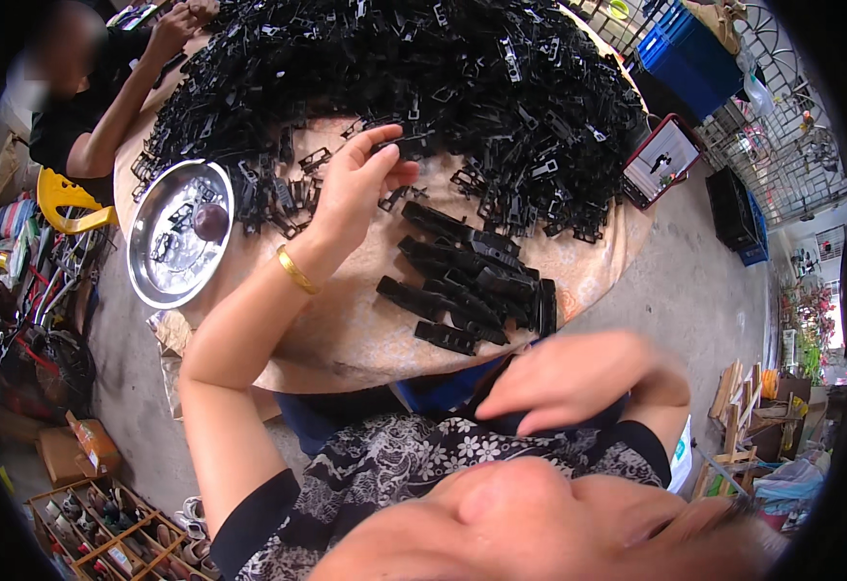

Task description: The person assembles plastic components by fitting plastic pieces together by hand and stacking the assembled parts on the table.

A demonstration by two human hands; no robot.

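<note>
My left hand (351, 194), with a gold bangle on its wrist, reaches over the table at the near edge of a heap of small black plastic frame-like parts (423, 68). Its thumb and forefinger pinch what looks like one small black plastic part, hard to tell from the dark heap behind. My right hand (573, 378), blurred by motion, hovers at the table's front edge above my lap; its fingers stretch leftward, apart from the thumb, with nothing visible in them. Just beyond it lie several longer black plastic pieces (477, 281), stacked in rows on the patterned tablecloth (346, 329).
To the left sits a round metal dish (142, 276) holding a dark round object (211, 222) and a few black parts. A propped tablet (661, 162) stands at the right edge. Another person's arm (118, 126) rests at the far left, near a yellow chair (65, 205).
</note>
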